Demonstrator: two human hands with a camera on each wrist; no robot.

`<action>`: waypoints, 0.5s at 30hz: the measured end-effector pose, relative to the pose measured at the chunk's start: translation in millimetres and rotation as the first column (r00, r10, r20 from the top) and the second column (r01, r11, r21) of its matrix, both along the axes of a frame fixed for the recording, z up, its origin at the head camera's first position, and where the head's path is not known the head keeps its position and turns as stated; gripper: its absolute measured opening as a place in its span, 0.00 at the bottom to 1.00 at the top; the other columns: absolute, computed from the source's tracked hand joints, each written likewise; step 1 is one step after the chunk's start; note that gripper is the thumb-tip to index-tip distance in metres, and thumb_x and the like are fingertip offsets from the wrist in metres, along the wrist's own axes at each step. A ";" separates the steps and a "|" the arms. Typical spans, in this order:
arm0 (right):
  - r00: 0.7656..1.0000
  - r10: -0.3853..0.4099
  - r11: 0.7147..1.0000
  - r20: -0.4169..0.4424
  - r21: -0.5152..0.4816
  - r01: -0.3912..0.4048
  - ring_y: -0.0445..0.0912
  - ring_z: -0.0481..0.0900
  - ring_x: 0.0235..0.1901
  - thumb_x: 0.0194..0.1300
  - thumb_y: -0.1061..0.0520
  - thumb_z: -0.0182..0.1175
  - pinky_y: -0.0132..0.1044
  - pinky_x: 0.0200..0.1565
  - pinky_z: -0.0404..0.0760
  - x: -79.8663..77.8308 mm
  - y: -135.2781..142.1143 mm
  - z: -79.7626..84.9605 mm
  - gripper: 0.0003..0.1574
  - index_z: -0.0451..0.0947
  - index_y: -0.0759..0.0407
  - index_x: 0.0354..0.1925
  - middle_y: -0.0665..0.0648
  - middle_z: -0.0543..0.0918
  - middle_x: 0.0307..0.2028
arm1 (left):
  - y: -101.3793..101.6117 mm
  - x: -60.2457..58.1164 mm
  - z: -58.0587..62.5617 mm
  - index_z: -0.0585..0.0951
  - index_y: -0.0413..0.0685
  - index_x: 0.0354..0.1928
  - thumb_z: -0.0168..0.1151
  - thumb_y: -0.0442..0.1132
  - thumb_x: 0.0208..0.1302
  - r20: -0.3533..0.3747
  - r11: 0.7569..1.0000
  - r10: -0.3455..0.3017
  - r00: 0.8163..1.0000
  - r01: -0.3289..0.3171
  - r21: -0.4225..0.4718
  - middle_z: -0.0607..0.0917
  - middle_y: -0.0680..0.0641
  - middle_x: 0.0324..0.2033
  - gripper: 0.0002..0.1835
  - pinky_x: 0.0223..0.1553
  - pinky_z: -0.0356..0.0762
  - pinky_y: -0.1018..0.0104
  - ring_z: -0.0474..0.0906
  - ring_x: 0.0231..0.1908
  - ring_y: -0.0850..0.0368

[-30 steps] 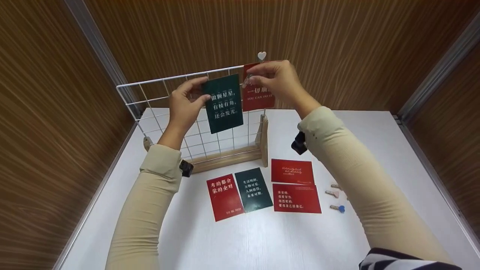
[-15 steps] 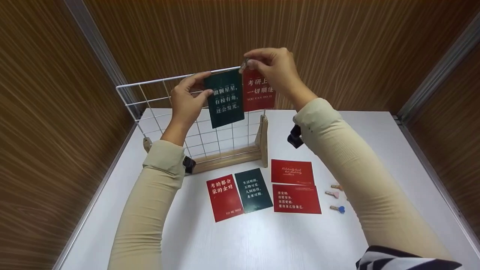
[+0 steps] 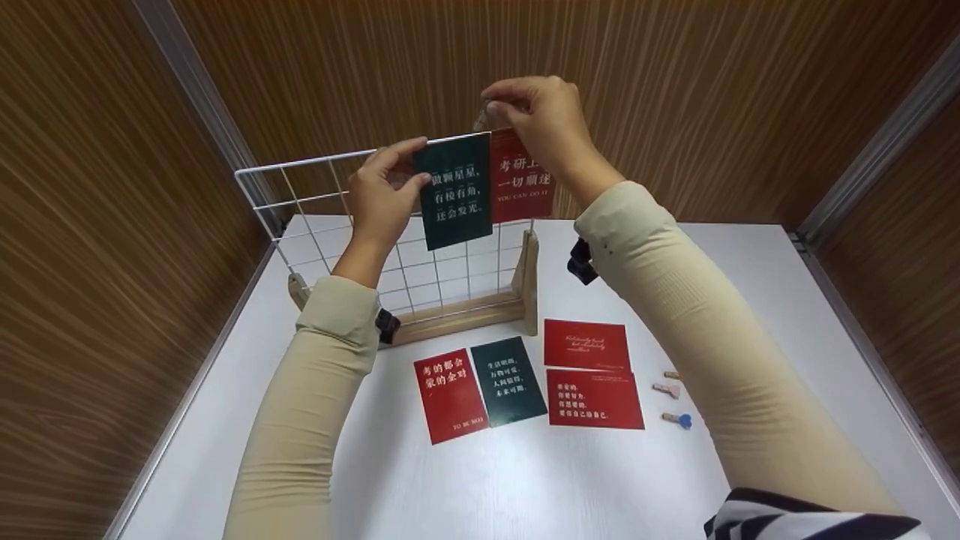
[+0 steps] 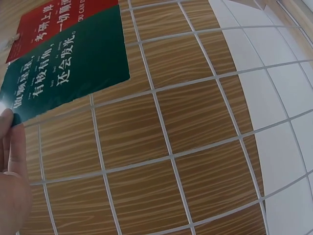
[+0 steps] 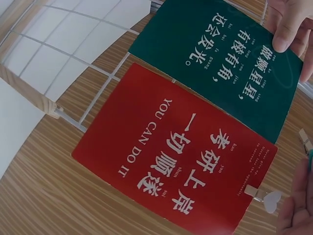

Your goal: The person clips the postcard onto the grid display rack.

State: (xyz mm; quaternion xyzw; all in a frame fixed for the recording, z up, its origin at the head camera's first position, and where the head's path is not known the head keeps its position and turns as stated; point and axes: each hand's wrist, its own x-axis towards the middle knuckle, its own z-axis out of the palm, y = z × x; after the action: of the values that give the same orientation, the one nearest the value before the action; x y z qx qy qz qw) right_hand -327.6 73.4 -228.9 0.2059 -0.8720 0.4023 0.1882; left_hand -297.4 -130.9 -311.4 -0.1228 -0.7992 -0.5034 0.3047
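Note:
My left hand (image 3: 386,195) pinches the left edge of a green card (image 3: 456,196) with white writing. The card stands against the white wire grid rack (image 3: 330,158), its top edge near the rack's top bar. Between thumb and fingers of my right hand (image 3: 551,116) is a small wooden clothespin (image 3: 481,118), just above the card's upper right corner and apart from it. Something green shows on the clothespin in the right wrist view. Beside the green card hangs a red card (image 5: 166,152), with a white-heart clothespin (image 5: 270,200) at its top edge.
On the white table lie a red card (image 3: 450,397), another green card (image 3: 508,381) and two more red cards, the upper one (image 3: 585,343) touching the lower one (image 3: 596,399). Clothespins, including a blue-heart clothespin (image 3: 676,420), lie at right. The rack has a wooden base (image 3: 457,319).
My left hand has raised the green card and shifted it slightly right, up to the top bar. My right hand has lifted the clothespin from in front of the red card to above the bar.

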 end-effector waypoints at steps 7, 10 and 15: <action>0.999 -0.006 0.993 -0.044 0.117 0.011 0.35 0.79 0.43 0.68 0.55 0.57 0.24 0.47 0.74 0.8 -5.2 2.5 0.14 0.84 0.55 0.47 0.49 0.85 0.45 | 5.3 2.2 1.6 0.82 0.46 0.53 0.65 0.26 0.57 -0.027 0.999 0.043 0.999 -0.043 -0.003 0.81 0.47 0.41 0.21 0.46 0.75 0.74 0.77 0.42 0.59; 0.999 0.001 0.990 -0.054 0.140 0.007 0.35 0.80 0.43 0.68 0.56 0.56 0.24 0.47 0.75 0.9 -6.3 1.7 0.13 0.85 0.55 0.46 0.49 0.85 0.43 | 7.6 2.8 0.9 0.82 0.46 0.53 0.65 0.25 0.57 -0.049 0.998 0.057 0.997 -0.058 -0.012 0.81 0.47 0.41 0.21 0.45 0.76 0.73 0.77 0.41 0.59; 0.999 0.000 0.989 -0.040 0.149 0.006 0.36 0.80 0.43 0.68 0.56 0.56 0.26 0.47 0.76 1.3 -8.5 0.9 0.13 0.85 0.55 0.46 0.49 0.85 0.43 | 10.7 3.9 -0.4 0.82 0.46 0.54 0.65 0.25 0.58 -0.076 0.997 0.080 0.994 -0.081 -0.017 0.80 0.47 0.41 0.21 0.45 0.76 0.73 0.77 0.41 0.59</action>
State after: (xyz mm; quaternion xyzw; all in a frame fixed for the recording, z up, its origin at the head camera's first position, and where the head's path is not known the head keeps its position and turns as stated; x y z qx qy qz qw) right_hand -326.3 64.9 -227.9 0.2259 -0.8960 0.3314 0.1904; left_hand -293.5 -120.3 -311.9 -0.1124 -0.7965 -0.4776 0.3533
